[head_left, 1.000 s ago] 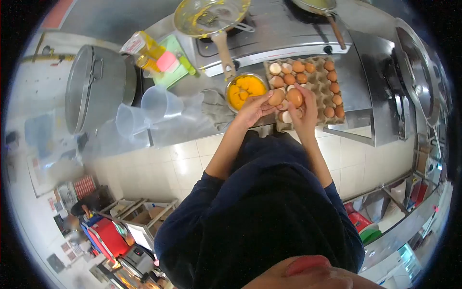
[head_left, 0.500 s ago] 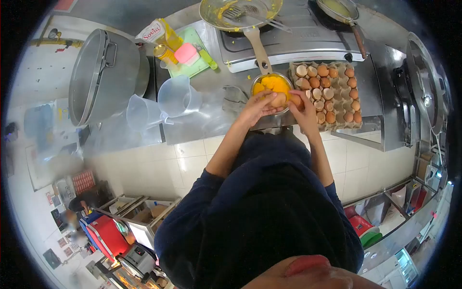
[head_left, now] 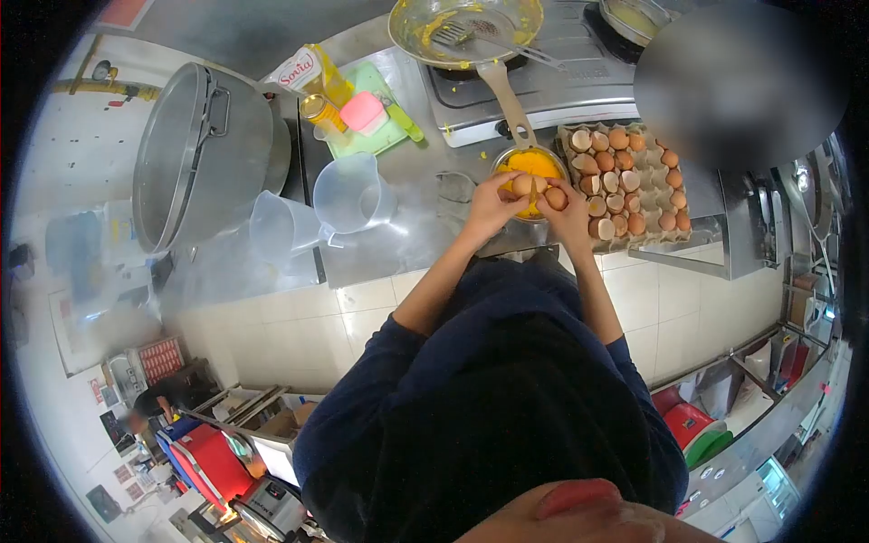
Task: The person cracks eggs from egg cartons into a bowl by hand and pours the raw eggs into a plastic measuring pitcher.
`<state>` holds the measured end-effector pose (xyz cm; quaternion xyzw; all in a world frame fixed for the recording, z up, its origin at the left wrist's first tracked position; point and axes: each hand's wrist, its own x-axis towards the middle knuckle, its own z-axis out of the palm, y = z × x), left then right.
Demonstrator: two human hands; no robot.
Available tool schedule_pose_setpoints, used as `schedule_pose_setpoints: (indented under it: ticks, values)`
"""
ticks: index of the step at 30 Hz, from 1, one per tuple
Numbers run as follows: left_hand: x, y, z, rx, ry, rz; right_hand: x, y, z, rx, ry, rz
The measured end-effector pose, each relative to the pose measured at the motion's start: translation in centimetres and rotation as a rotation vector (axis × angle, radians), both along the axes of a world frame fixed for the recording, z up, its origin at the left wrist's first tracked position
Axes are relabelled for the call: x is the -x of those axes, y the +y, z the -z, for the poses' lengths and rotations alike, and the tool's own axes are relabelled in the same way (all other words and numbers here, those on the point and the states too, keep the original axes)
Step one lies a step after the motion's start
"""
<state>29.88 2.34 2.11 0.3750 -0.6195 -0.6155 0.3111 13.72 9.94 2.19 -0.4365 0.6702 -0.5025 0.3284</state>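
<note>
Your left hand (head_left: 493, 206) has its grip narrowed round a brown egg (head_left: 523, 185), while your right hand (head_left: 569, 215) closes its grip on a second egg (head_left: 555, 198). You have the two side by side over the metal bowl (head_left: 566, 164), near the front edge of the worktop (head_left: 398, 240); whether either is cracked, you cannot tell. Bright yellow yolk (head_left: 534, 163) shows in the bowl beyond your fingers.

Just right of the bowl you have a cardboard egg carton (head_left: 650, 183), with opened shells (head_left: 612, 181) among the eggs on its left side and brown eggs (head_left: 670, 158) along its right. To your left, two translucent measuring jugs (head_left: 351, 192) stand close together. Farther left you see a large metal pot (head_left: 172, 163).

Beyond the jugs, your pale green tray (head_left: 385, 131) carries a pink container (head_left: 363, 113), with a jar (head_left: 321, 110) and a yellow Sovia packet (head_left: 333, 83) at its left.

At the top centre, your frying pan (head_left: 425, 50) sits on the stove (head_left: 579, 83), a slotted spatula (head_left: 489, 38) inside and its handle pointing down to the bowl. A blurred patch covers the upper right.
</note>
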Motion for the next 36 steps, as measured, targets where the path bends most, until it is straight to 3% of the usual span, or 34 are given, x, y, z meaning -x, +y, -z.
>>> schedule_pose_setpoints:
  ticks: [9,12,14,15,17,20,24,26,30,32,33,34,36]
  values:
    - [0.4,-2.9,2.2,0.535,-0.240,0.110,1.0,-0.6,1.6,0.112,0.379,-0.027]
    - [0.9,-3.3,2.6,0.556,-0.196,0.144,1.5,-0.9,3.4,0.119,0.211,-0.022]
    - [1.9,-3.4,2.3,0.543,-0.141,0.133,2.0,-0.8,5.3,0.106,-0.107,0.009]
    - [2.3,-3.1,1.7,0.544,-0.136,0.149,2.3,-0.4,4.8,0.106,-0.105,0.026]
    - [3.7,-2.2,0.1,0.541,-0.121,0.278,3.1,0.8,2.3,-0.123,-0.503,-0.015]
    - [6.9,-1.6,1.8,0.368,-0.051,0.351,5.4,2.5,1.2,-0.065,-0.583,0.088]
    - [13.8,-0.9,0.1,0.470,0.039,0.339,11.1,6.3,-1.5,0.102,-0.585,0.255]
    - [18.6,-1.2,0.6,0.475,-0.039,0.353,14.1,8.4,-1.4,0.140,-0.548,0.359]
    - [26.5,-2.1,1.7,0.899,-0.127,0.268,19.2,13.1,-1.3,0.198,-0.555,0.532]
    - [28.4,-2.3,3.7,0.935,-0.154,0.302,20.7,15.3,-1.4,0.221,-0.555,0.598]
    - [28.9,-2.1,4.4,0.988,-0.290,0.263,21.5,16.5,-1.2,0.220,-0.557,0.626]
    - [29.5,-1.5,3.8,1.041,-0.426,0.221,22.0,17.6,-1.5,0.219,-0.561,0.655]
    - [30.4,1.0,3.3,1.128,-0.446,0.160,22.8,19.8,-1.8,0.193,-0.565,0.705]
